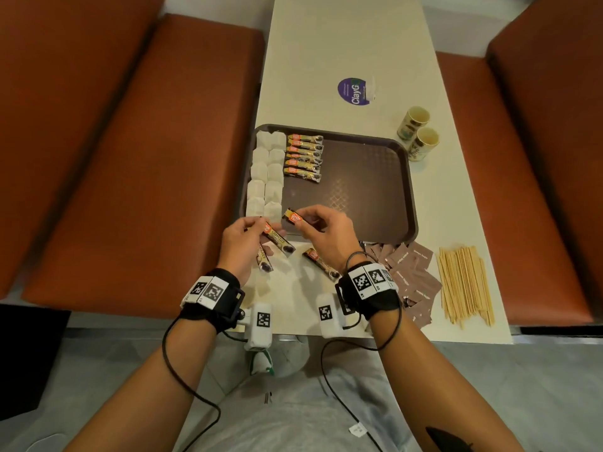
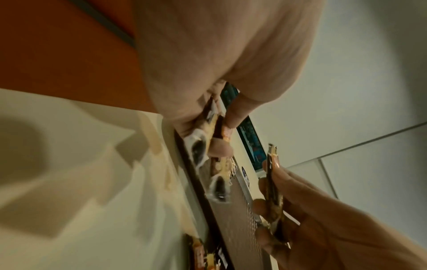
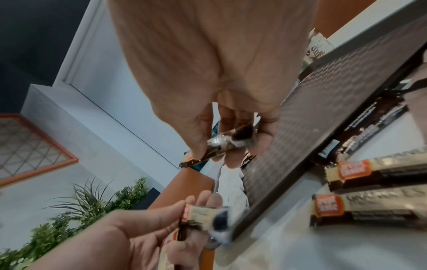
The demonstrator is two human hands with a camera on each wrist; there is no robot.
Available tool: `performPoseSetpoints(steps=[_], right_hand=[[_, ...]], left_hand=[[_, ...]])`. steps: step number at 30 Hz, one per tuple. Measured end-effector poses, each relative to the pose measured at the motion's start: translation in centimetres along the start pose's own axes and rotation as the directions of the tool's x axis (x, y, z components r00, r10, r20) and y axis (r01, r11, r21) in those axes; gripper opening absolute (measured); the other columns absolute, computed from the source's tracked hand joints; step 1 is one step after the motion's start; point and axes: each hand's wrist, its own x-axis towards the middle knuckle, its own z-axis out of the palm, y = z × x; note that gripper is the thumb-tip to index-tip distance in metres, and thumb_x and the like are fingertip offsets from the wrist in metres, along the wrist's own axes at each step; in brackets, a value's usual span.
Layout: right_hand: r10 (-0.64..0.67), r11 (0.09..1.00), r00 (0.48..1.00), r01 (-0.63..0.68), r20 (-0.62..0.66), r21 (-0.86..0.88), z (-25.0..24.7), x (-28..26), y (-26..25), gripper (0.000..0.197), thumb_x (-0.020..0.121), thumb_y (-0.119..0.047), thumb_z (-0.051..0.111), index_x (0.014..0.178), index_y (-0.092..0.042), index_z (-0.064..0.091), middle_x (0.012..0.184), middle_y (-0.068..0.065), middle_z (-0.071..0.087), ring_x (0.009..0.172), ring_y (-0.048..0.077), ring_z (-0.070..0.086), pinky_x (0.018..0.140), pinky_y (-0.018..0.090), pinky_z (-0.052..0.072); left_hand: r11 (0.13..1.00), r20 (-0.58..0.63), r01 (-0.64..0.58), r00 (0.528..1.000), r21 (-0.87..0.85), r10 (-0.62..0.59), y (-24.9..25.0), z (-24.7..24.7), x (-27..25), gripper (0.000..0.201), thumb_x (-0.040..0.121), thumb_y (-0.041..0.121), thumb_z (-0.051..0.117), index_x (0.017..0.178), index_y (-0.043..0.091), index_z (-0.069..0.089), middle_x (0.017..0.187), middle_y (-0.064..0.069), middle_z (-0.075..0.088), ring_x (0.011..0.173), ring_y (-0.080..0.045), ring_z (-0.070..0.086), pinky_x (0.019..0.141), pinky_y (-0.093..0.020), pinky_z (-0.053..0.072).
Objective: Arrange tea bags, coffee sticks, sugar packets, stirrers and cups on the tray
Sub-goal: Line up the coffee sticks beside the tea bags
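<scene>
A brown tray (image 1: pixel 368 203) holds two columns of white tea bags (image 1: pixel 265 177) along its left side and a row of several coffee sticks (image 1: pixel 303 158) beside them. Over the tray's near left corner my left hand (image 1: pixel 257 228) grips two coffee sticks (image 1: pixel 279 241) (image 2: pixel 203 146). My right hand (image 1: pixel 301 223) pinches one coffee stick (image 1: pixel 292 217) (image 3: pixel 221 146) just right of it. Loose coffee sticks (image 1: pixel 321 264) (image 3: pixel 369 173) lie on the table below the tray. Brown sugar packets (image 1: pixel 411 272), wooden stirrers (image 1: pixel 463 282) and two paper cups (image 1: pixel 417 133) sit off the tray.
The white table (image 1: pixel 342 44) is narrow, with orange benches (image 1: pixel 146 158) on both sides. A round purple sticker (image 1: pixel 354 91) lies beyond the tray. The tray's middle and right part are bare. White marker blocks (image 1: pixel 261 324) sit at the table's near edge.
</scene>
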Motion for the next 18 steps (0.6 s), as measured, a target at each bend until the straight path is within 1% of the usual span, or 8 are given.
performPoseSetpoints(steps=[1,3,6,8,10,14,16,18], right_hand=[[-0.006,1.000,1.000,0.006,-0.001,-0.004,-0.3,0.4,-0.2,0.014,0.093,-0.029,0.072,0.105,-0.027,0.077,0.095,-0.009,0.072,0.088,0.004,0.064,0.078,0.015,0.051],[-0.018,1.000,1.000,0.018,-0.002,-0.016,-0.7,1.3,-0.4,0.015,0.093,-0.029,0.071,0.108,-0.027,0.077,0.100,-0.008,0.071,0.091,0.004,0.062,0.076,0.010,0.046],[-0.021,1.000,1.000,0.021,-0.006,0.008,-0.8,2.5,-0.8,0.016,0.092,-0.027,0.073,0.107,-0.025,0.076,0.095,-0.012,0.070,0.088,0.000,0.062,0.076,0.008,0.047],[-0.028,1.000,1.000,0.028,-0.014,0.012,-0.7,3.2,-0.9,0.014,0.090,-0.024,0.075,0.104,-0.023,0.074,0.092,-0.013,0.069,0.088,0.001,0.063,0.079,0.014,0.050],[-0.038,0.999,0.999,0.038,-0.011,0.013,-0.6,3.8,-1.0,0.013,0.088,-0.023,0.076,0.101,-0.023,0.073,0.091,-0.013,0.068,0.087,0.003,0.063,0.080,0.017,0.051],[-0.066,0.998,0.997,0.067,0.047,-0.014,-0.8,4.6,-1.2,0.016,0.087,-0.024,0.077,0.103,-0.023,0.072,0.095,-0.012,0.069,0.088,0.001,0.063,0.077,0.011,0.047],[-0.082,0.995,0.995,0.086,0.058,-0.058,-1.0,4.9,-1.3,0.019,0.086,-0.020,0.077,0.104,-0.023,0.071,0.098,-0.010,0.068,0.087,0.000,0.060,0.074,0.007,0.045],[-0.118,0.984,0.992,0.121,0.035,-0.127,-1.1,5.4,-1.1,0.020,0.085,-0.018,0.078,0.104,-0.022,0.071,0.101,-0.009,0.064,0.087,0.000,0.056,0.075,0.006,0.042]], left_hand=[[1.000,0.007,-0.007,1.000,-0.001,0.007,0.3,0.0,0.3,0.014,0.109,0.011,0.050,0.111,0.006,0.063,0.099,-0.014,0.078,0.084,-0.026,0.077,0.053,-0.028,0.051],[1.000,0.015,-0.009,1.000,0.016,0.009,0.8,0.0,1.1,0.023,0.110,0.007,0.044,0.116,0.008,0.066,0.089,-0.009,0.071,0.071,-0.020,0.073,0.059,-0.031,0.054],[1.000,0.076,0.022,0.997,0.007,-0.022,1.6,0.4,2.0,0.028,0.109,0.011,0.042,0.114,0.011,0.069,0.077,-0.004,0.058,0.058,-0.016,0.056,0.054,-0.029,0.047],[0.999,0.132,0.048,0.990,0.002,-0.048,2.2,0.9,2.3,0.024,0.108,0.023,0.049,0.112,0.012,0.070,0.072,-0.001,0.055,0.055,-0.013,0.050,0.052,-0.028,0.040],[0.998,0.155,0.040,0.987,0.043,-0.046,2.5,1.3,2.5,0.021,0.106,0.031,0.057,0.108,0.014,0.069,0.069,0.001,0.053,0.054,-0.012,0.047,0.049,-0.026,0.038],[0.979,0.138,-0.085,0.989,0.183,0.060,2.2,1.6,3.2,0.013,0.103,0.024,0.064,0.103,0.013,0.072,0.064,0.004,0.051,0.053,-0.011,0.046,0.047,-0.023,0.039],[0.977,0.110,-0.095,0.991,0.193,0.074,2.2,1.6,3.5,0.014,0.104,0.022,0.063,0.101,0.010,0.070,0.063,0.003,0.051,0.052,-0.012,0.045,0.046,-0.023,0.039],[0.979,0.086,-0.088,0.994,0.184,0.073,2.3,1.6,3.7,0.015,0.105,0.021,0.061,0.101,0.009,0.069,0.064,0.003,0.051,0.053,-0.012,0.046,0.047,-0.024,0.040]])
